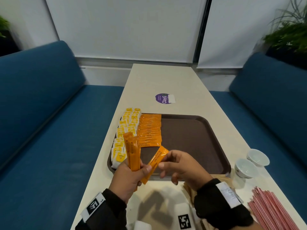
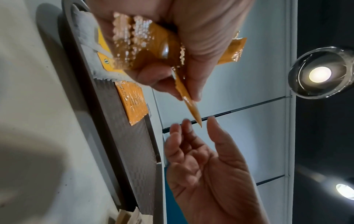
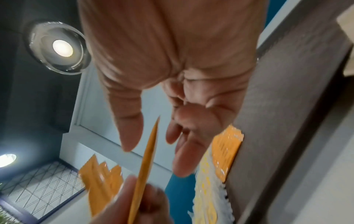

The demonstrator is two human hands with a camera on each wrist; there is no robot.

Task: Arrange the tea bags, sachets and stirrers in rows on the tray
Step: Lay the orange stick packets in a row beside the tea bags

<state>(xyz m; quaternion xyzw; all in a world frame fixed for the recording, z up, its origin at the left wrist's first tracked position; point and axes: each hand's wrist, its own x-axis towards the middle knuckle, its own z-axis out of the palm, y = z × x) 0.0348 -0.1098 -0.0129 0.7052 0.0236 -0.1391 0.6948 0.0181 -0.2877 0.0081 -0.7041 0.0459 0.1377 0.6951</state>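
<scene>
Above the near edge of the brown tray (image 1: 196, 123), my left hand (image 1: 127, 176) grips a small bunch of orange coffee sachets (image 1: 132, 151) and pinches one more sachet (image 1: 155, 161) out toward my right hand (image 1: 181, 165), whose thumb and fingers are spread on either side of its free end without closing on it yet. I judge these sticks light and thin, with a slick foil skin that could slide, and soft in the middle where the powder shifts; the flat crimped end seal seems the surest place to pinch. Each is a narrow orange strip with serrated ends and dark lettering reading American Black Coffee. On the tray, a row of the same sachets (image 1: 149, 128) lies overlapped beside a row of white-and-yellow tea bags (image 1: 123, 135) along the left edge. The pink stirrers (image 1: 272, 211) lie on the table at my right, off the tray.
</scene>
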